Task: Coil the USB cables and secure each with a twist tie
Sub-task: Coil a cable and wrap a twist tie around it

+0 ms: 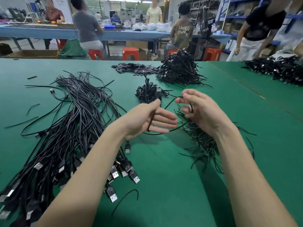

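Observation:
One black USB cable (170, 102) runs between my hands above the green table (164, 185). My left hand (147, 118) holds a stretch of it under the thumb, with the fingers held out straight. My right hand (198, 108) pinches the cable's loop between thumb and curled fingers. A USB plug (127, 147) hangs just below my left wrist. Loose uncoiled USB cables (68, 128) lie in a long bundle at the left. Black twist ties (201, 140) are heaped under my right forearm. A small heap of coiled cables (147, 92) sits just beyond my hands.
A large pile of coiled cables (178, 68) stands farther back, beside flat black pieces (132, 68). More coiled cables (278, 69) lie at the far right. A single tie (126, 199) lies near the front. People work at a blue table (49, 32) beyond, with red stools.

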The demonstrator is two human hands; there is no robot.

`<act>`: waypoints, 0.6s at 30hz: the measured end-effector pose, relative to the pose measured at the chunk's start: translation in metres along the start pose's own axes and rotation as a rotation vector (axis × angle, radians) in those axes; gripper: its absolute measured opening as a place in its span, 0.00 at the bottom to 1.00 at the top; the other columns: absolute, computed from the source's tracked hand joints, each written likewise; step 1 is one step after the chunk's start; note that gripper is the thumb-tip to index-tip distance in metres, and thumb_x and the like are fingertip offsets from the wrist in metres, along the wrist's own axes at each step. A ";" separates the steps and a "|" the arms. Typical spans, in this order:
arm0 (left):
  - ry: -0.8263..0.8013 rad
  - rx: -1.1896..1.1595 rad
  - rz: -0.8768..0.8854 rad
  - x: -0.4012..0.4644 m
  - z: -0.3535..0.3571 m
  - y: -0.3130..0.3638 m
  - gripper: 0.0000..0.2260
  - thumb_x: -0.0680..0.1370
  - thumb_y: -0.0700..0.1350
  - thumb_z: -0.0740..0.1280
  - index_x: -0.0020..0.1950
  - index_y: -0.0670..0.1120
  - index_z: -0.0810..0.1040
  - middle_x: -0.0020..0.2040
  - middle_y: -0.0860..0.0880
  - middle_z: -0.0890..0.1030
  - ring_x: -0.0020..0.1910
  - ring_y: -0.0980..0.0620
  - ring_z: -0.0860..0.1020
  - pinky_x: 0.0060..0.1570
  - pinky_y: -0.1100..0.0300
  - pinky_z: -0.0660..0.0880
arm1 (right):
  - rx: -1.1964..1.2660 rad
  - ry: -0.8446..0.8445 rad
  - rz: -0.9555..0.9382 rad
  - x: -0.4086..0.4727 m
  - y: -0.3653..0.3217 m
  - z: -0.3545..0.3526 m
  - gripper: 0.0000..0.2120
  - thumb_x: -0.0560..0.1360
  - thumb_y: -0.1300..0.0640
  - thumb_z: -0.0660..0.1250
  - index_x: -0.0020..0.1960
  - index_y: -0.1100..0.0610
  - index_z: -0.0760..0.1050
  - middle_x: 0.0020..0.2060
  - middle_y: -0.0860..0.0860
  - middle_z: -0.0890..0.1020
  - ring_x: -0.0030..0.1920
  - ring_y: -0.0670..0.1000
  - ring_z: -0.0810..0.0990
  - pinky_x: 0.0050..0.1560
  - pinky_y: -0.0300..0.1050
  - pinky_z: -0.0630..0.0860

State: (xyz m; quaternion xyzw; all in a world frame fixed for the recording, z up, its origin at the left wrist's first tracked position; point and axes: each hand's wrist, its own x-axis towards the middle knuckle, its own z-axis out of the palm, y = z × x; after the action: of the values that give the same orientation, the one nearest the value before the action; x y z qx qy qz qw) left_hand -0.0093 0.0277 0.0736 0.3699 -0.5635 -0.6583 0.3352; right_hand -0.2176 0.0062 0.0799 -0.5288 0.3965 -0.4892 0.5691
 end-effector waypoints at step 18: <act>-0.216 -0.409 0.192 -0.009 -0.007 0.001 0.24 0.84 0.53 0.53 0.57 0.39 0.84 0.54 0.40 0.85 0.55 0.43 0.84 0.52 0.54 0.81 | -0.361 -0.299 0.202 -0.006 0.026 -0.006 0.11 0.75 0.70 0.70 0.55 0.61 0.76 0.38 0.55 0.82 0.39 0.52 0.77 0.41 0.43 0.72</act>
State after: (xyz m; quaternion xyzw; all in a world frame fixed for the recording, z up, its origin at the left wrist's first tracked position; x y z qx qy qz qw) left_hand 0.0010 0.0316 0.0746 0.1668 -0.4837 -0.7593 0.4020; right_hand -0.2212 0.0100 0.0526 -0.6462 0.4396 -0.2674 0.5636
